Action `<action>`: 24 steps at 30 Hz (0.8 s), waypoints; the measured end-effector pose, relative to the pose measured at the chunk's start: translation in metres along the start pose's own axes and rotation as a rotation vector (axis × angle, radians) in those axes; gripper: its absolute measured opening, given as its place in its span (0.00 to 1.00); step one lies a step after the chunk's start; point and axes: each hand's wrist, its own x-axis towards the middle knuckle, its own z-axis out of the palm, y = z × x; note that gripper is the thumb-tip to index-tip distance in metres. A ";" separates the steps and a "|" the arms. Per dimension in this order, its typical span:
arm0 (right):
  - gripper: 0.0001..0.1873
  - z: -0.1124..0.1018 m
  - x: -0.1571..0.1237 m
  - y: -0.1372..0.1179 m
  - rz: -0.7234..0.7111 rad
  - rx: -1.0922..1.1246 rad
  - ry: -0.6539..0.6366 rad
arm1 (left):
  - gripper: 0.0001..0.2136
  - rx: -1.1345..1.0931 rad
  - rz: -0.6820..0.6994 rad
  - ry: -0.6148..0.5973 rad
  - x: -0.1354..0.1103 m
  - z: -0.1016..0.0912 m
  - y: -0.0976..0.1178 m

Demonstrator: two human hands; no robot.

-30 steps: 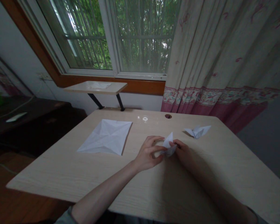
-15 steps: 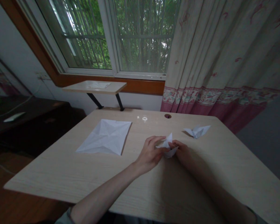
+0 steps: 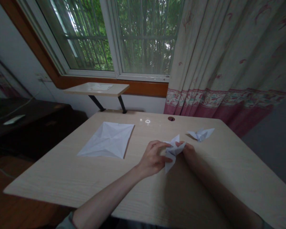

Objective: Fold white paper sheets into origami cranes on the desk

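Note:
Between my hands, above the desk, is a folded white paper piece (image 3: 172, 152) with several pointed flaps spread out. My left hand (image 3: 155, 158) grips it from the left, fingers on top and thumb at a lower flap. On the other side, my right hand (image 3: 188, 153) pinches a flap at the upper right; part of its fingers is hidden behind the paper. Just beyond my right hand lies a folded paper figure with wing-like flaps (image 3: 201, 135). A creased white paper sheet (image 3: 109, 140) is spread out at the left of the desk.
The pale wooden desk (image 3: 105, 184) has a round cable hole (image 3: 171, 119) near its back edge. A raised shelf (image 3: 79, 89) on black legs holds some white paper (image 3: 102, 86). A patterned curtain (image 3: 212, 63) hangs behind on the right; a dark cabinet (image 3: 50, 117) stands left.
The folded paper in my hands has turned and its flaps spread wider, with one now pointing down toward me. My right hand has shifted slightly right. The other papers stay put.

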 end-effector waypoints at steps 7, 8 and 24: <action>0.17 -0.002 0.002 0.005 0.098 0.185 -0.008 | 0.12 -0.016 0.069 0.008 0.004 -0.008 0.001; 0.17 -0.002 0.002 0.007 0.108 0.203 -0.004 | 0.12 -0.026 0.073 0.023 0.005 -0.008 0.001; 0.17 -0.011 0.004 -0.005 0.243 0.427 -0.026 | 0.18 -0.657 -0.262 0.047 0.015 -0.014 0.005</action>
